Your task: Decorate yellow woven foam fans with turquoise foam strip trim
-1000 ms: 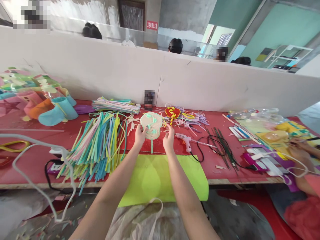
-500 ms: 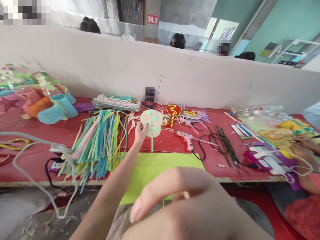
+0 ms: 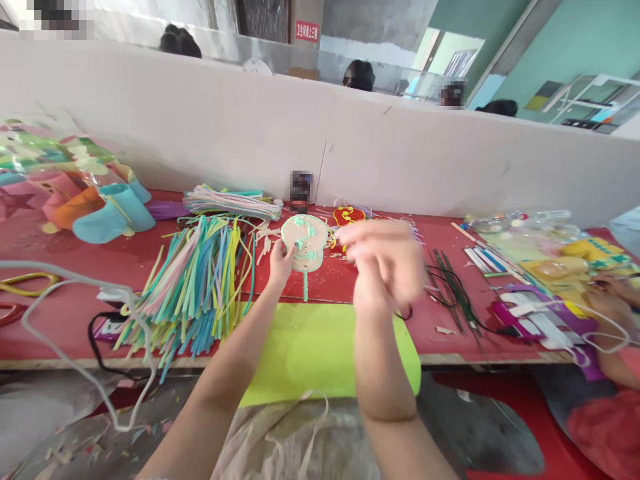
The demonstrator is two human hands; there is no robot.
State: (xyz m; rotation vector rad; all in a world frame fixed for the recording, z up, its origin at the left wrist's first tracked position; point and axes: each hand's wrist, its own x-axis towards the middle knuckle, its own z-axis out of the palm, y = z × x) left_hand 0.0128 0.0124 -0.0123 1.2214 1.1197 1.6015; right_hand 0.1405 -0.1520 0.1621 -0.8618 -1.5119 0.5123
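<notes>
My left hand [image 3: 282,265] pinches the left edge of a cream rounded panel on a stick [image 3: 313,230]. The panel has mint-green fuzzy trim, small green shapes on its face and a green handle pointing down. My right hand [image 3: 387,263] is raised just to the right of the panel, not touching it. Its fingers are curled together and motion-blurred; whatever lies between their tips is too small to make out. Behind it, a red piece with yellow trim [image 3: 347,215] is partly covered.
A large bundle of pastel pipe cleaners [image 3: 200,287] lies left, with another bundle [image 3: 233,203] behind. A lime-green sheet [image 3: 300,353] covers the front edge. Dark stems and a black cable [image 3: 453,287] lie right. Felt boots [image 3: 117,217] stand far left. A co-worker's arm [image 3: 617,320] is at right.
My right hand has moved from close in front of the camera out over the table, beside the panel. It now covers the pink glue gun. My left hand still holds the panel in place.
</notes>
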